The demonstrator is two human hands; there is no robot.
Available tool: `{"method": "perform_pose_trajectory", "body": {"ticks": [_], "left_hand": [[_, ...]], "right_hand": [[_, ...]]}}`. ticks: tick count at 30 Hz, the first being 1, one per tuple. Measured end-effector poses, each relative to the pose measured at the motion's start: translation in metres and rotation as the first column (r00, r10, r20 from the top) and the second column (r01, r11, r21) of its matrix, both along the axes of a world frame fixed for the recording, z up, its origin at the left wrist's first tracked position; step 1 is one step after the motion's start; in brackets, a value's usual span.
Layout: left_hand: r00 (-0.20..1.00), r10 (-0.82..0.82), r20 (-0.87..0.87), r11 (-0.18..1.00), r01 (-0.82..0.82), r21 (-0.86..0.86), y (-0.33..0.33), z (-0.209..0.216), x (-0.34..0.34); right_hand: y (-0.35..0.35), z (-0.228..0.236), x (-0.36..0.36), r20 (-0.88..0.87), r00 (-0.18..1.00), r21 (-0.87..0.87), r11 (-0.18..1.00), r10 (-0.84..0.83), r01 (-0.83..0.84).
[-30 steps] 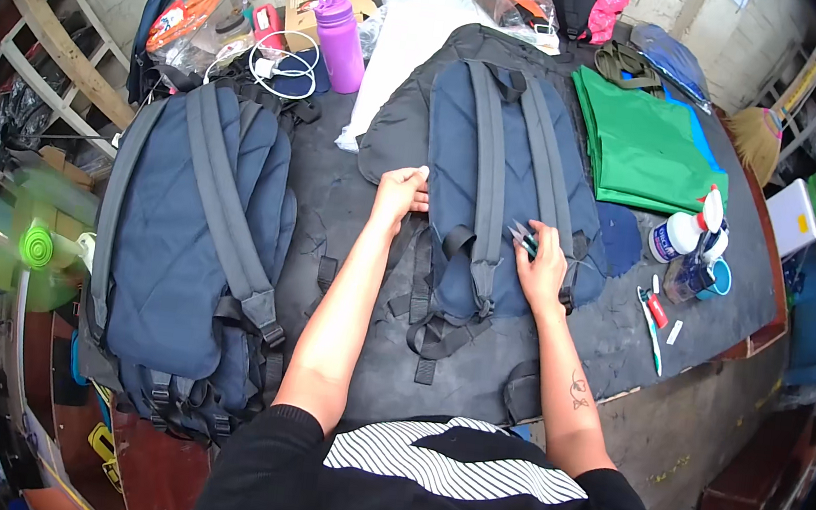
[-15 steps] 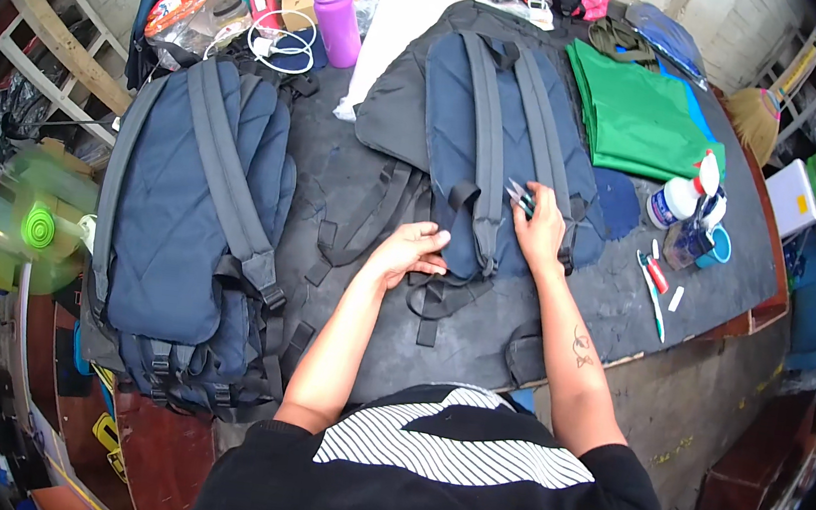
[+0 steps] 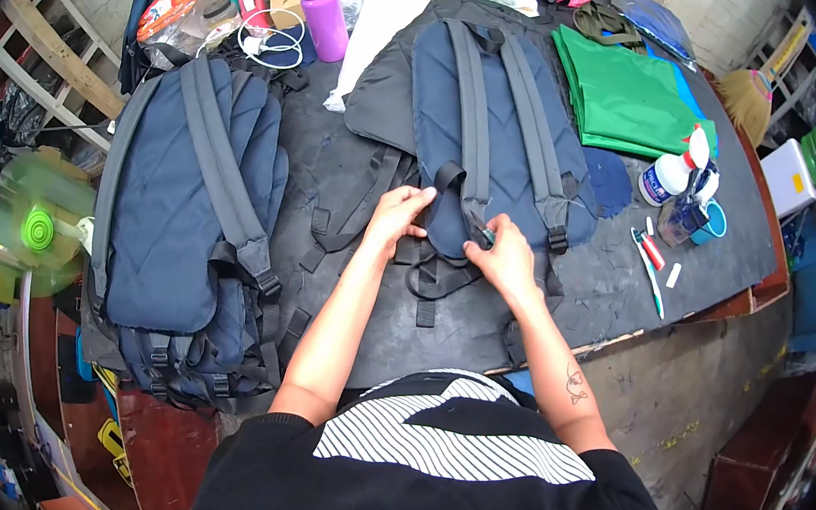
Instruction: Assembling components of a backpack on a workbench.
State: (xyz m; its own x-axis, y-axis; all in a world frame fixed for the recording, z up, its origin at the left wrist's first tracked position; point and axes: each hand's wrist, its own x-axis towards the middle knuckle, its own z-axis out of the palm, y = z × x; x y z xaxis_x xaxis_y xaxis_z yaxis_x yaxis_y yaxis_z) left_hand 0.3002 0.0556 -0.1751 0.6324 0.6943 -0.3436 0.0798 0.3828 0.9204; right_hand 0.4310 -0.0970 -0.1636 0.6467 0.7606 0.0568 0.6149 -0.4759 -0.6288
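Note:
A navy backpack with grey shoulder straps lies back-panel up on the dark work table. My left hand pinches its lower left edge, beside a looped black webbing strap. My right hand is closed around small thread snips, mostly covered by the fingers. Their tip is at the lower end of the left shoulder strap, close to my left hand. What lies right at the blades is too small to make out. Loose black webbing hangs below the panel.
A stack of similar navy backpacks lies to the left. Folded green fabric, a spray bottle, a light blue cup and a toothbrush are at the right. A purple bottle stands at the back; a spinning fan is far left.
My right hand has moved left and down with the snips, toward the base of the left shoulder strap. My left hand has shifted slightly up along the backpack's edge.

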Motion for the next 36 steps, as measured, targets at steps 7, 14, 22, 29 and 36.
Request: {"method": "perform_pose_trajectory", "body": {"ticks": [7,14,22,29,36], "left_hand": [[0.957,0.224,-0.185,0.822,-0.084,0.564,0.059,-0.051,0.007],[0.921,0.369,-0.122,0.576,-0.124,0.808,0.050,-0.010,0.021],[0.856,-0.517,-0.012,0.612,0.379,0.694,0.026,0.122,0.077],[0.872,-0.457,0.179,0.860,0.382,0.338,0.017,0.170,0.086],[0.819,-0.299,0.491,0.851,-0.004,0.524,0.011,0.187,0.094]], "right_hand": [[-0.010,0.061,0.059,-0.332,0.940,0.501,0.859,0.081,0.103],[-0.008,0.057,0.068,-0.438,0.895,0.501,0.850,0.083,0.166],[0.039,0.090,0.052,-0.610,0.482,0.792,0.504,0.629,0.344],[0.066,0.122,0.061,-0.539,0.462,0.839,0.403,0.704,0.365],[0.071,0.126,0.048,-0.629,0.553,0.772,0.523,0.546,0.361]]}}
